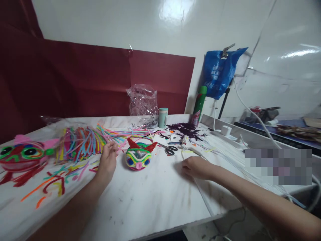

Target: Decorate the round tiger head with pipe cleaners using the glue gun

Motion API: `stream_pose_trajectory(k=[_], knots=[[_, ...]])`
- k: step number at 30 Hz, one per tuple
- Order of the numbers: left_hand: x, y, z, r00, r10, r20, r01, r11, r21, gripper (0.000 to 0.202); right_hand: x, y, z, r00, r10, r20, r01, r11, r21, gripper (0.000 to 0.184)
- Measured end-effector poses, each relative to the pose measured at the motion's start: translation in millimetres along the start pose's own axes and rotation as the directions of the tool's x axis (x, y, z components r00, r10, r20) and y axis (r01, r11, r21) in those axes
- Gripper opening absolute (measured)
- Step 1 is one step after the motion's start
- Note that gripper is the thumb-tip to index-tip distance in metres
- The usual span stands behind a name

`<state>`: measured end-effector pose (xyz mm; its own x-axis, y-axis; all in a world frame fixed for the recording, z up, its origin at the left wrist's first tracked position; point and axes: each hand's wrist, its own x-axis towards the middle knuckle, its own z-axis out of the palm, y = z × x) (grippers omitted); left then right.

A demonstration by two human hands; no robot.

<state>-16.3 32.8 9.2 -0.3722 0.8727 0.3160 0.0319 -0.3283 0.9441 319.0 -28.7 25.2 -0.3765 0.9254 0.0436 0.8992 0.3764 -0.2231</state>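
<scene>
My left hand [109,156] is closed at the fingertips, and a short pink pipe cleaner [122,146] sticks out from them. Just right of it stands a small animal head [138,158] made of coloured pipe cleaners, with red ears, blue eyes and a pink nose. My right hand [196,166] is curled on the table; whatever its fingers hold, if anything, is hidden. Beyond that hand lies a white glue gun [185,142] with its cable. Black-handled scissors [170,150] lie between the head and the glue gun.
A larger pipe-cleaner figure [23,155] stands far left, beside a bag of pipe cleaners [75,144]. Cut pieces [56,184] are scattered in front. Purple strips [187,130], a light green cup [163,117], a clear plastic bag [143,103] and a green can [200,102] are at the back.
</scene>
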Motion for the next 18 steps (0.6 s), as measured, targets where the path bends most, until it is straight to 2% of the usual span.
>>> stream_pose_trajectory(k=[4,8,13,18], knots=[[-0.2,0.6,-0.6,1.0,0.021,0.006,-0.021,1.0,0.0,0.058,-6.9,20.9,-1.4,0.997,0.074,-0.004,-0.074,0.977,-0.202,0.018],[-4.4,2.4,-2.5,0.999,0.044,0.016,-0.044,0.998,0.034,0.048,-14.1,43.6,-3.5,0.989,0.147,0.005,-0.137,0.937,-0.322,0.019],[-5.8,2.2,-1.6,0.998,0.056,0.017,-0.057,0.996,0.062,0.033,-15.5,73.1,-3.8,0.97,0.241,0.022,-0.213,0.893,-0.397,0.02],[-7.0,2.3,-0.3,0.997,0.07,0.024,-0.071,0.996,0.058,0.029,-13.7,103.5,-16.2,0.919,0.379,-0.105,-0.387,0.826,-0.41,0.018]])
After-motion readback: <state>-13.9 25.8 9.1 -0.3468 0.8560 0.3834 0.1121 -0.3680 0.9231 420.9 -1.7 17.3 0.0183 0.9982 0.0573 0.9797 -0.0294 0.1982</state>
